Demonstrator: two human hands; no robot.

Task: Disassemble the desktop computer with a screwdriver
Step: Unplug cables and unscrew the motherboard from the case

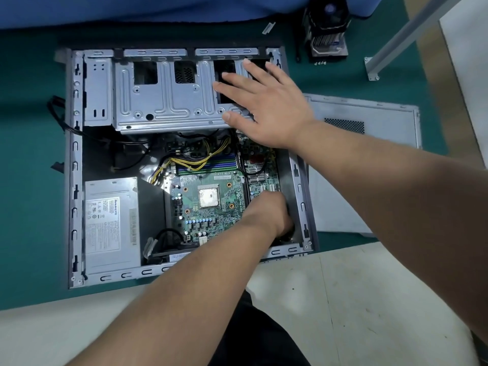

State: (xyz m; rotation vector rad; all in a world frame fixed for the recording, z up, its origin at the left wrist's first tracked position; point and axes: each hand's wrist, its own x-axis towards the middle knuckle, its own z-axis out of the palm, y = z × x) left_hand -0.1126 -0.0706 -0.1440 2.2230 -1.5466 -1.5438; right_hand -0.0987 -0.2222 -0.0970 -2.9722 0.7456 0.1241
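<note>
Right hand [266,107] flat, fingers straight, pressing the drive cage [169,101], upper centre. Left hand [269,215] inside the case [72,180], lower right; grip can't tell.

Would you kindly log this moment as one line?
right hand: flat on drive cage | left hand: inside case, grip hidden | cooler: out

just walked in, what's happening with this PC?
A person is stripping an opened desktop case lying flat on a green mat. The right hand rests flat, fingers spread, on the metal drive cage. The left hand reaches in at the motherboard's right edge, fingers curled; what it holds is hidden. The CPU is bare, the removed cooler sits beyond the case, and the side panel lies to the right.
</note>
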